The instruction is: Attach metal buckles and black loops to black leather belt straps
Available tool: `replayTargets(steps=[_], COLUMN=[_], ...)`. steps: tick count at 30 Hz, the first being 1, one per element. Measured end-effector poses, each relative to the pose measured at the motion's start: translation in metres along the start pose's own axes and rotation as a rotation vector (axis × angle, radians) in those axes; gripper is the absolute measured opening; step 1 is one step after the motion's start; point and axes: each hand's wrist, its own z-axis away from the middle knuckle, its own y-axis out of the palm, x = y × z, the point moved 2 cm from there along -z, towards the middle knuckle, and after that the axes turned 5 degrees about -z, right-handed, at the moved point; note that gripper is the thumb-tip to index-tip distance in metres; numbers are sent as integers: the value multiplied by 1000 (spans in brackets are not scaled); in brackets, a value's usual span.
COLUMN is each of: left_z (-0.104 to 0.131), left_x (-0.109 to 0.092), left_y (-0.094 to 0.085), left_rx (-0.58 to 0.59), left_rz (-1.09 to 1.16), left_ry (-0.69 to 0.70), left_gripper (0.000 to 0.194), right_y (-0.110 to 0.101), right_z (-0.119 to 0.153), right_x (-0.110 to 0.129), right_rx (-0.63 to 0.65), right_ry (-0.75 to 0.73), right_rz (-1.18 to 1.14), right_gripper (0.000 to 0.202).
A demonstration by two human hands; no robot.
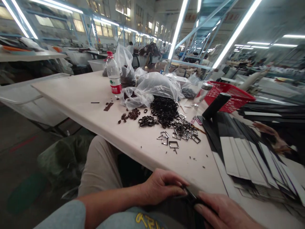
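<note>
Low at the table's front edge, my left hand (159, 187) pinches one end of a thin dark strap (190, 193) between thumb and fingers. My right hand (220, 208) grips the same dark piece farther right, its fingers closed around it; a shiny edge shows between the hands, but its details are too blurred to make out. Beyond them on the table lie loose metal buckles (184, 130), with one rectangular buckle (173, 145) nearer to me. A heap of black loops (164, 109) sits behind, and small brown loops (133, 114) lie to its left.
A plastic bottle (113, 76) with a red cap stands near clear plastic bags (157, 84). On the right are a glass jar (202, 93), a red basket (234, 95), a black roll (215, 106) and stacked dark and white strips (238, 156). A white bin (43, 101) stands left of the table.
</note>
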Motion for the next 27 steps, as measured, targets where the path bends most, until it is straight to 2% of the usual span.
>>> replayTargets(steps=[3,6,9,12,14,16,20,22,24,25,27], left_z=[2,0,-5,-12,-16,-19,-28,-32,-34,-34,-34], left_x=[-9,-20,-28,-35,-41,-45,-40,-33,-26,-23,-19], left_y=[-6,-11,-11,-8,-6,-6,-11,-16,-22,-25,-30], left_rx=[84,242,382,424,397,319,93,4,-75,-108,-149], left_rz=[-163,-430,-685,-762,-727,-652,-385,-205,-92,-73,-66], left_ry=[66,192,314,356,380,373,212,122,62,42,11], left_gripper=[42,31,24,21,22,20,19,18,20,20,19], right_y=[-20,-36,-42,-45,-49,-54,-65,-66,-62,-57,-39], right_z=[6,7,3,-5,-11,-21,-43,-50,-51,-51,-50], right_x=[16,31,43,58,70,82,91,82,63,52,28], right_rx=[26,9,-22,-34,-35,-60,-201,-352,-495,-520,-449], right_ry=[-9,-96,-214,-319,-385,-429,-553,-577,-477,-400,-271], right_rz=[172,410,657,885,979,1015,996,926,792,696,432], right_gripper=[28,26,20,20,23,25,22,18,15,12,12])
